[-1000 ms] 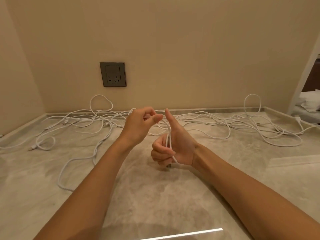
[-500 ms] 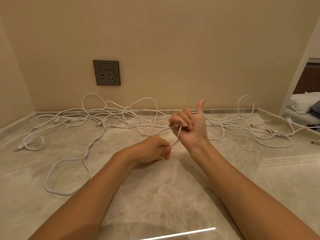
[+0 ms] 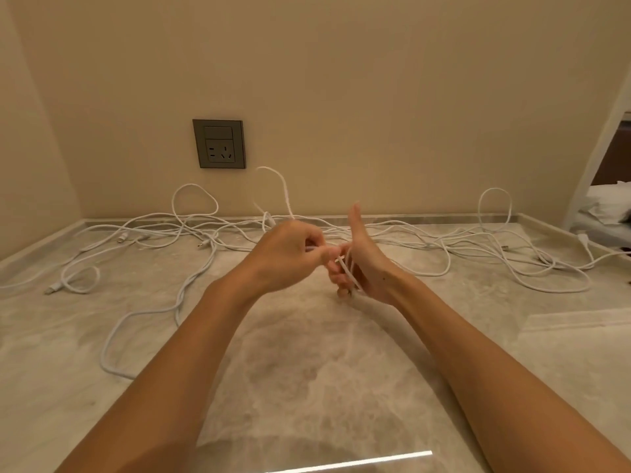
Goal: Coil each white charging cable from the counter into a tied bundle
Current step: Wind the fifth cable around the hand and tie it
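On the left part of the marble counter (image 3: 307, 370) many loose cables (image 3: 143, 315) lie in wide, crossing loops; one long loop comes toward the near edge, and small plugs lie at the far left. Above them, on the far wall, a grey socket (image 3: 219, 144) is fixed.

Near the middle, above the counter, the person holds both hands close together. The left hand (image 3: 290, 254) has its fingers curled, and thumb and fingers pinch the white cable (image 3: 348, 271) just beside the other hand. Behind this hand a loop of the same cable rises in the air before the wall, a little blurred. The right hand (image 3: 365, 264) stands with the thumb pointing up; its fingers are curled round several strands of the white cable, which run across the palm from top to bottom. The two hands almost touch.

To the right, more loose cables spread over the counter up to the far wall, one loop leaning against it. At the far right edge, beyond the counter, white bedding (image 3: 607, 203) shows.
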Motion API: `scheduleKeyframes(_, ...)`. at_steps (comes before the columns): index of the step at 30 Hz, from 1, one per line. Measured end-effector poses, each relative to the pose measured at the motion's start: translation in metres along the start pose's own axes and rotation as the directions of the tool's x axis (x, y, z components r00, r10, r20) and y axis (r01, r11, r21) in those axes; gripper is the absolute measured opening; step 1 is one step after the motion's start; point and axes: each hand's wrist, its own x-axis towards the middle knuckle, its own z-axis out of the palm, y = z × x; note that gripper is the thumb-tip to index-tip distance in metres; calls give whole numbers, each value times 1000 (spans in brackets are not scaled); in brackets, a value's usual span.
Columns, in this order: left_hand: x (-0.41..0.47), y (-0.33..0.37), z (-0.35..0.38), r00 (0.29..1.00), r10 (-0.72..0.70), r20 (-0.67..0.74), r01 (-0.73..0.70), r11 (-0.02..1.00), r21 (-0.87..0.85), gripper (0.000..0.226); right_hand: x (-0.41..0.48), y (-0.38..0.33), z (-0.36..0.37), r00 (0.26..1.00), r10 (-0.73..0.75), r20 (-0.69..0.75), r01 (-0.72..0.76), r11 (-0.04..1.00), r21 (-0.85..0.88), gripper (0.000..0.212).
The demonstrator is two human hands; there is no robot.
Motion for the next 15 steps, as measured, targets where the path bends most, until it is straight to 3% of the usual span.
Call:
scheduleKeyframes(2, 1, 0, -5, 998, -17, -56, 17, 1000, 4, 26, -1, 1, 3, 971, 58, 232, -61, 998, 5, 92)
scheduleKeyframes(4, 3, -4, -11, 994, -49, -102, 43, 998, -55, 28, -7, 2, 6, 887, 85, 454, -126, 990, 61, 92)
scheduleKeyframes(8, 2, -15, -10, 989, -99, -108, 90, 993, -82, 30, -14, 2, 17, 671, -82, 737, -234, 920, 315, 91)
scheduleKeyframes(10, 3, -15, -1, 989, -100, -108, 94, 994, -60, 33, -13, -2, 27, 563, -255, 786, -288, 832, 475, 89)
scheduleKeyframes(12, 2, -8, 6, 991, -123, -57, 115, 985, -132, 30, -14, -9, 34, 511, -432, 743, -324, 704, 632, 87)
scheduleKeyframes(15, 0, 1, 18, 991, -120, 59, 127, 983, -134, 24, -14, -12, 29, 551, -613, 566, -311, 479, 821, 82)
